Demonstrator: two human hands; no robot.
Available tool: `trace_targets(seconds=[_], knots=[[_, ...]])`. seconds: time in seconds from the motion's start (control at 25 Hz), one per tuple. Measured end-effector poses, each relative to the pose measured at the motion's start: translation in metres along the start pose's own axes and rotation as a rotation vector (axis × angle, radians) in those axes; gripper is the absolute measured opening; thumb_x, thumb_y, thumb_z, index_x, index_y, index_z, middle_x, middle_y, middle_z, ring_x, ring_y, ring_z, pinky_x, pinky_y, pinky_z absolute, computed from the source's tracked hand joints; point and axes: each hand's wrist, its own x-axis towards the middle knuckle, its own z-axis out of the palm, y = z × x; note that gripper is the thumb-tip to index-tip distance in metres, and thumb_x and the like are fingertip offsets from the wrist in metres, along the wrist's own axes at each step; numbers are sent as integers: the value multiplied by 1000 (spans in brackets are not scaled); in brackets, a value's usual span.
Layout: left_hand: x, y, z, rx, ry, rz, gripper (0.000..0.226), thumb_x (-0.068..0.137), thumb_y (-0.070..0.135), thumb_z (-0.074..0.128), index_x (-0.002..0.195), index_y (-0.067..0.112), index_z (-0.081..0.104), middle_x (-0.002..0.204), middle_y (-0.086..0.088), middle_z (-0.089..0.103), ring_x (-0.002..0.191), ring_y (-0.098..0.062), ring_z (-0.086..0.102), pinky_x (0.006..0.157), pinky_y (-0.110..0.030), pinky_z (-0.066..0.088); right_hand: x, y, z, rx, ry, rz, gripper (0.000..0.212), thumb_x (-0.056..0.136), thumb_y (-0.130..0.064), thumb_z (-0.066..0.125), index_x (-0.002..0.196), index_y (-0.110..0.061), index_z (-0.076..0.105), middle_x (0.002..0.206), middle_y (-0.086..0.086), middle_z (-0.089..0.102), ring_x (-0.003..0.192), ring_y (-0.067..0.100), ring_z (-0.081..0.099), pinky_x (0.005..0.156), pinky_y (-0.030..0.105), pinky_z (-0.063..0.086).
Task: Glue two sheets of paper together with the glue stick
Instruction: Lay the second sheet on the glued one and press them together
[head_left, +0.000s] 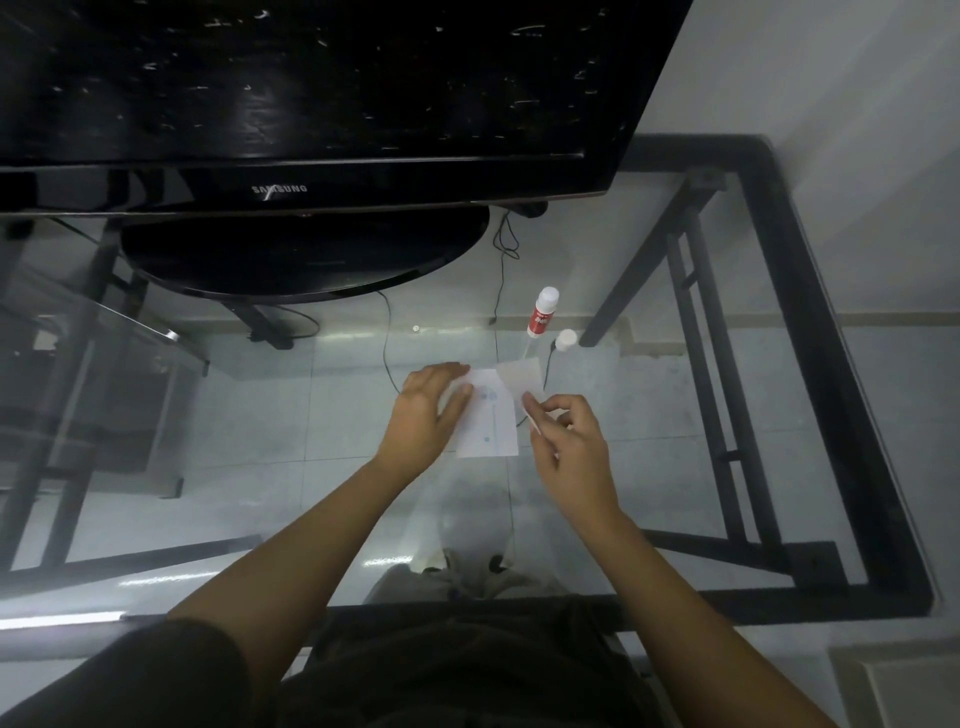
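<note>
A white sheet of paper (492, 423) with faint blue marks lies flat on the glass table (649, 441). My left hand (428, 410) presses flat on its left part, fingers spread. My right hand (566, 441) pinches the lower edge of a second, smaller sheet (519, 379), which is lifted and tilted over the first sheet's upper right corner. The glue stick (542, 312), red and white, stands upright just behind the papers. Its white cap (566, 339) lies on the glass to its right.
A large black Samsung monitor (311, 104) on an oval base (306, 254) fills the back of the table. Thin black cables (501, 291) show through the glass. The table's black metal frame (810, 332) runs along the right and near edges.
</note>
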Motion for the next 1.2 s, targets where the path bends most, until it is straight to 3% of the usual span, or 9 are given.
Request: trace_targets(seconds=[0.12, 0.2, 0.32, 0.44, 0.52, 0.6, 0.72, 0.88, 1.2], knots=[[13, 15, -11, -505, -42, -395, 36, 90, 44, 49, 85, 14, 68, 83, -2, 70, 79, -18, 67, 72, -23, 54, 3, -12, 10, -175, -33, -121, 45, 80, -5, 69, 123, -11, 57, 102, 16, 57, 81, 24, 58, 61, 26, 56], [18, 19, -15, -561, -119, -446, 27, 85, 36, 61, 79, 11, 67, 78, -6, 68, 77, -20, 67, 73, -30, 56, 6, -19, 16, -300, -49, -196, 50, 73, -5, 76, 121, -7, 59, 102, 19, 60, 81, 31, 61, 58, 33, 58], [26, 16, -19, -524, -67, -456, 10, 84, 15, 64, 89, 6, 67, 86, -16, 64, 83, -30, 64, 81, -40, 56, 5, -23, 17, -188, -221, -207, 63, 75, -35, 74, 130, -16, 51, 120, 13, 53, 101, 24, 53, 84, 34, 51], [32, 10, -26, -505, -148, -429, 9, 86, 15, 61, 91, 9, 65, 83, -11, 60, 81, -24, 61, 77, -37, 53, 9, -26, 17, 170, -91, 22, 54, 82, -48, 59, 130, -25, 46, 121, -4, 42, 106, 0, 40, 89, 11, 38], [32, 8, -29, -518, -277, -404, 9, 87, 16, 59, 90, 10, 65, 84, -6, 64, 81, -18, 63, 70, -26, 53, 28, -27, 15, 312, 65, 338, 39, 87, -39, 58, 123, -26, 47, 116, -6, 48, 97, 2, 49, 78, 10, 42], [29, 8, -27, -519, -352, -391, 9, 87, 17, 59, 92, 11, 65, 88, -4, 66, 83, -16, 65, 71, -23, 53, 44, -22, 15, 372, -45, 546, 28, 88, -32, 60, 113, -27, 51, 107, -5, 57, 85, 2, 55, 70, 11, 45], [20, 7, -15, -571, -217, -501, 13, 86, 16, 63, 98, 12, 63, 96, -9, 66, 92, -22, 65, 79, -31, 55, 49, -15, 16, 341, -132, 582, 14, 86, -23, 62, 98, -28, 59, 95, -7, 62, 77, 0, 57, 62, 6, 44], [8, -1, 2, -610, -67, -662, 15, 82, 11, 67, 95, 8, 61, 89, -12, 65, 90, -27, 66, 79, -35, 56, 50, -7, 20, 335, -86, 628, 16, 84, -20, 65, 100, -18, 62, 92, -6, 62, 81, 8, 59, 64, 5, 42], [29, 0, 11, -249, 57, -535, 12, 80, 17, 69, 86, 14, 60, 67, 2, 61, 67, -18, 61, 69, -29, 52, 73, -1, 29, 218, -71, 602, 12, 83, -17, 67, 93, -12, 65, 83, -5, 63, 69, 2, 56, 63, 7, 40]])
